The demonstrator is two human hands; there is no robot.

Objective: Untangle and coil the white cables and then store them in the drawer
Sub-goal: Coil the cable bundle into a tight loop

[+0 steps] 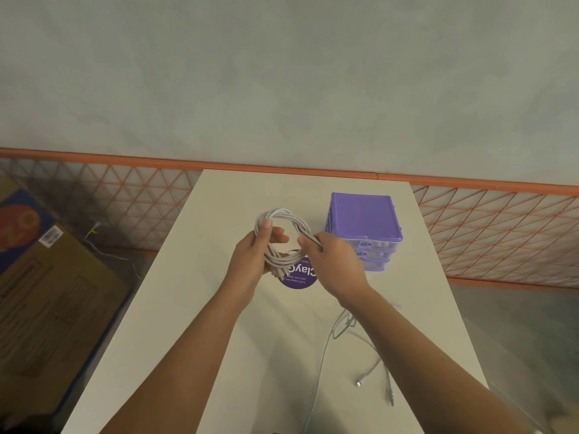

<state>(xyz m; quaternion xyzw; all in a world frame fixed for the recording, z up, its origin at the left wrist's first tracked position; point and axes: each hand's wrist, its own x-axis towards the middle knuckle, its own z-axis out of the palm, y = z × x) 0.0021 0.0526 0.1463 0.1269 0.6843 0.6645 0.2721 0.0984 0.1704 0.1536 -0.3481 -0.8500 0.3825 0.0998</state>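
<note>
White coiled cable (pixel 283 238), several loops bunched into a rough ring, being held up above the middle of the white table (pixel 175 308), just at nine o'clock of the purple drawer unit (pixel 363 228). Hanging over a round purple sticker (pixel 297 277) with upside-down lettering, partly hiding it. More loose white cables (pixel 354 349) lying uncoiled at five o'clock on the table, tangled under the right forearm, connector ends pointing toward the near edge.

Purple drawer unit standing at about one o'clock of the coil, solid purple top, clear-fronted drawers stacked beneath with purple handles; all drawers looking pushed in, contents too blurred to make out.

Left hand (pixel 250 258) gripping the coil's nine o'clock side, thumb up across the loops, fingers curled through the ring. Right hand (pixel 332 261) pinching the cable at the coil's three o'clock side, fingers closed on the strand. Both forearms reaching forward from the near edge, converging on the coil.

Cardboard box (pixel 47 292) sitting on the floor at nine o'clock of the table; orange lattice fencing (pixel 501 233) running along the wall behind.
</note>
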